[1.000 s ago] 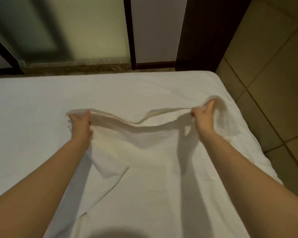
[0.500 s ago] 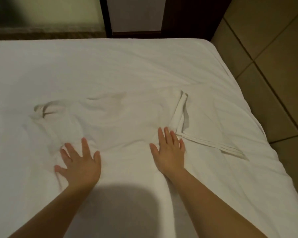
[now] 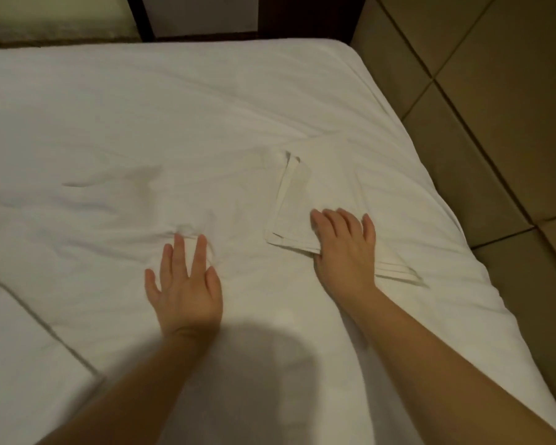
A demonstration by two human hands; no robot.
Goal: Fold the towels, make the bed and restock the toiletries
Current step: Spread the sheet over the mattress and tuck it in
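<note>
A thin white cloth [image 3: 238,194] lies spread and wrinkled over the white bed [image 3: 142,91]. Its right part is doubled back into a layered flap [image 3: 289,213] with stacked edges. My left hand [image 3: 187,284] rests flat on the cloth, fingers spread and straight. My right hand [image 3: 344,248] sits on the flap's near edge. Its fingers lie on top and its thumb is tucked out of sight under the layers, so it holds them.
The bed's right edge and rounded far corner drop to a beige tiled floor [image 3: 495,123]. Dark wooden furniture [image 3: 302,14] and a wall stand beyond the far edge. A straight hem line [image 3: 29,316] crosses the bedding at the lower left.
One second ago both hands held the cloth's far edge up by its corners. They laid it down and pressed flat. My right hand has since moved right onto the folded flap.
</note>
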